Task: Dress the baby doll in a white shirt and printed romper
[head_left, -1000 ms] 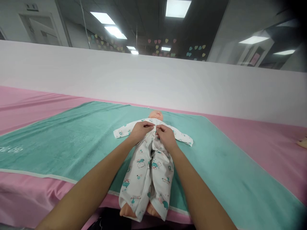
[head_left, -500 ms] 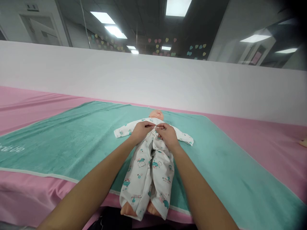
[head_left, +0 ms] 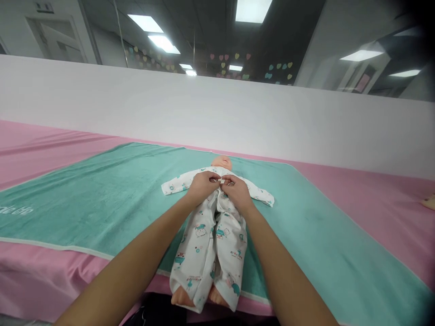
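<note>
A baby doll lies on its back, head away from me, dressed in a white printed romper. Its sleeves spread to both sides and its feet stick out of the leg openings nearest me. Over the doll's chest, my left hand pinches the front edge of the romper between thumb and fingers. My right hand grips the facing edge of the cloth, its fingertips almost touching the left ones. The fingers hide whatever fastening is there.
Beneath the doll a green blanket with a white border covers a pink sheet. A white low wall runs along the back, with reflective glass above it. Part of a beige object shows at the right edge.
My left fingers have shifted slightly inward at the romper's front edge, and the fingertips of both hands are a little differently placed. The doll lies as before.
</note>
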`<state>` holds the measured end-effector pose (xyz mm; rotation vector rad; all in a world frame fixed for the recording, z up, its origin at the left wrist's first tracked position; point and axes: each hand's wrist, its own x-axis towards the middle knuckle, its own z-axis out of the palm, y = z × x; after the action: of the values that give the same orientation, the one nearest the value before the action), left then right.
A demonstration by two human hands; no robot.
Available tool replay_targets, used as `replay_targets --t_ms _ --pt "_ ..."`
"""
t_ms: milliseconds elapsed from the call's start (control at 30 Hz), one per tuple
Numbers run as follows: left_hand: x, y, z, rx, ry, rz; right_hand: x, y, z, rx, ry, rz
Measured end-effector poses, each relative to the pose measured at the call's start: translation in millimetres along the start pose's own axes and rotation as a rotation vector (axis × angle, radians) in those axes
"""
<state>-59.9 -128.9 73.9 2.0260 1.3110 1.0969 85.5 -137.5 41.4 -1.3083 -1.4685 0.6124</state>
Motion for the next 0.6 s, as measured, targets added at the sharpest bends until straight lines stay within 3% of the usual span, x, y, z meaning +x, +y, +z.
replay_targets --t_ms 333,600 --pt "2 -7 10.7 0.365 0.046 0.213 0 1 1 -0.018 0.02 -0.007" --pt "2 -4 7.4 0.374 0.033 0.161 0 1 1 -0.016 0.009 -0.014"
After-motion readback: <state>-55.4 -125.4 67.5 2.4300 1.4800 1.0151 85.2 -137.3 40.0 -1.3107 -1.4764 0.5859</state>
